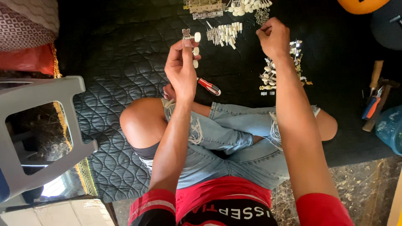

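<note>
Sitting cross-legged on a black quilted mat [121, 62], knees in torn pale-blue jeans [234, 125] spreading wide so the lap stays clear beneath both arms. Raising the left hand [181, 69] above the knee, grip closing on a small metal strip with three white oval knobs [193, 48], pinching it upright between thumb and fingers, probably to bring it close to the eyes; knobs looking smooth and plastic, plate looking thin and shiny. Lying just below that hand on the mat, a red-handled screwdriver [209, 86], within easy reach. Reaching farther out with the right hand [274, 37], fingers curling downward over the parts; grip seeming closed, though whether holding anything, impossible to tell. Resting beside that wrist, a heap of brass-coloured and white fittings [272, 75], loosely tangled. Farther on, lining up side by side, a row of white pegs [224, 34]; beyond it, a pile of white knobs [247, 6] and stacked metal plates [203, 8], sorted by kind. Off to the right, wooden-handled tools [374, 94]; to the left, a grey plastic stool [42, 125].
</note>
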